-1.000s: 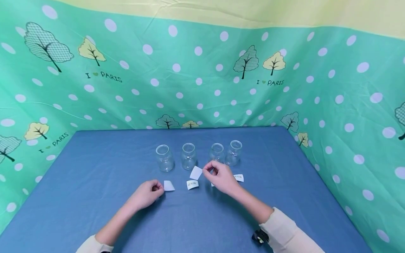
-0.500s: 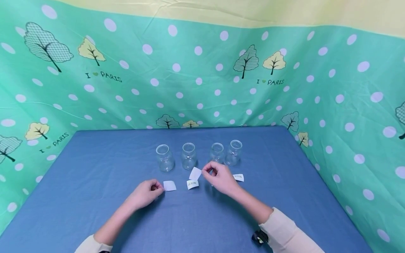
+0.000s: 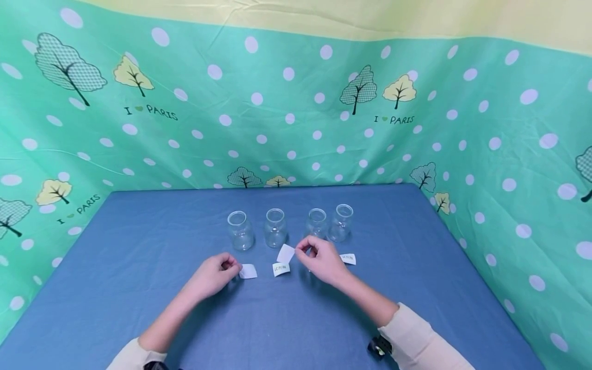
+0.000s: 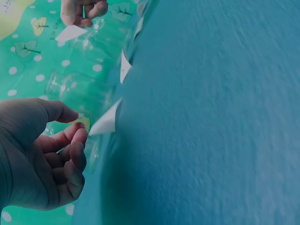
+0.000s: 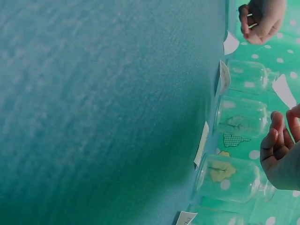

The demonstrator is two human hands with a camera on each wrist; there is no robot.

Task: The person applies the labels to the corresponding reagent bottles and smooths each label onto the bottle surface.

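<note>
My right hand [image 3: 322, 258] pinches a small white paper slip [image 3: 285, 253] between thumb and forefinger, above the table in front of the jars. In the right wrist view this slip [image 5: 284, 91] stands out from the fingertips. My left hand [image 3: 211, 276] hovers at the left edge of another white slip [image 3: 248, 271] on the table. The left wrist view shows its thumb and forefinger slightly apart, with the slip's corner [image 4: 104, 123] beside the fingertips, not between them. A slip with handwriting [image 3: 280, 269] lies between the hands. Another written slip [image 3: 348, 259] lies right of my right hand.
Several clear glass jars stand in a row behind the slips: a leftmost jar [image 3: 241, 231], a second jar [image 3: 275, 228], a third jar [image 3: 316, 222] partly behind my right hand, and a rightmost jar [image 3: 340, 223]. Blue cloth [image 3: 287, 329] covers the table; a patterned curtain [image 3: 259, 118] hangs behind.
The left slip, tilted up at first, now lies flatter, and my left hand has risen slightly from its edge. My right hand keeps its slip in nearly the same place.
</note>
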